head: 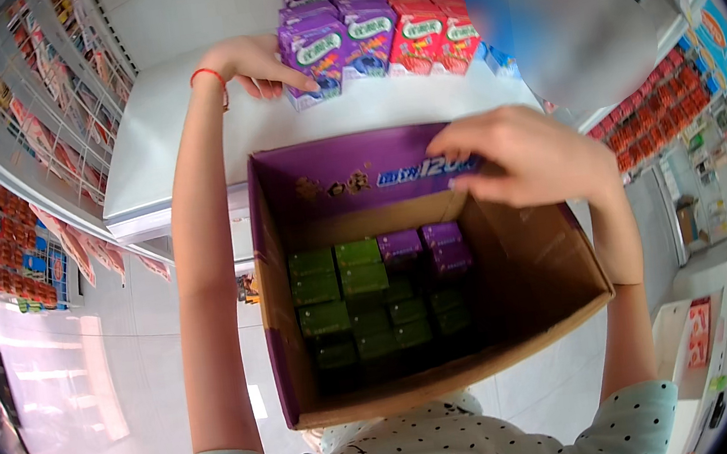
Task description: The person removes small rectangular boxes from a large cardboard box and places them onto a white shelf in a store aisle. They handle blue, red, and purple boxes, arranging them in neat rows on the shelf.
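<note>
My left hand (259,69) touches the front of a purple carton (314,59) at the left end of rows of small drink cartons; its thumb lies against the carton's face. Beside these stand red cartons (420,36). In front of the shelf is an open cardboard box (444,387), purple outside and on its far inner flap. My right hand (518,157) is over the box's right far corner, fingers apart, with no carton in it. Inside the box are several green cartons (315,287) and several purple ones (400,244); its lower part is dark.
The white shelf (168,135) runs behind the box. Wire racks of packets (59,108) stand at the left, and red packages (654,103) hang at the right. A blurred area covers the upper right. Blue cartons (502,63) stand beside the red ones.
</note>
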Demonstrator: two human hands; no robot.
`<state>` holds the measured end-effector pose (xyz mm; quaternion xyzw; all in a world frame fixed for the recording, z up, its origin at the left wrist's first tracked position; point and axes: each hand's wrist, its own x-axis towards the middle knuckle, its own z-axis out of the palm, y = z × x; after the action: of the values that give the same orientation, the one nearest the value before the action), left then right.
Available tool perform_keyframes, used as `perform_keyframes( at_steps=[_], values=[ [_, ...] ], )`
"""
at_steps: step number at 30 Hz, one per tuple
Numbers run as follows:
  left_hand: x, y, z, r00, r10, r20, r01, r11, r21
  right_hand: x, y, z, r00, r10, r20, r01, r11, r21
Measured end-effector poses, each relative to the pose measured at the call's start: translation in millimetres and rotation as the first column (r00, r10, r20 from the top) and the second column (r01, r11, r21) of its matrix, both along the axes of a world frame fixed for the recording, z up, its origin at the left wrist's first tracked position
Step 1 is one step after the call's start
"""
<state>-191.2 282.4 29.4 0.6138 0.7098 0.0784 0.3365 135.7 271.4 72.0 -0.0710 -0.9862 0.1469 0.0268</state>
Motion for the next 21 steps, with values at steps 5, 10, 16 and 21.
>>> perform_keyframes(
  at_steps=[5, 10, 16, 21],
  values=[
    [7.1, -8.7, -7.3, 0.988, 0.103, 0.119, -0.126, 0.97, 0.207, 56.4, 5.6, -0.9, 0.93, -0.214, -0.298, 0.129, 0.952, -0.278],
    [14.5, 21.3, -21.3, 0.978, 0.187, 0.088, -0.204, 0.949, 0.242, 90.9, 7.7, -40.5, 0.85, -0.357, -0.388, 0.086, 0.819, -0.567],
    [5.5, 8.7, -47.9, 0.958, 0.048, 0.282, -0.168, 0.892, 0.419, 76.6, 6.8, -83.0, 0.741, -0.511, -0.435, -0.108, 0.549, -0.829],
    [23.8, 25.5, -57.6, 0.826, -0.039, 0.563, -0.275, 0.844, 0.461, 92.6, 5.5, -80.1, 0.672, -0.603, -0.43, -0.092, 0.508, -0.857]
  ],
)
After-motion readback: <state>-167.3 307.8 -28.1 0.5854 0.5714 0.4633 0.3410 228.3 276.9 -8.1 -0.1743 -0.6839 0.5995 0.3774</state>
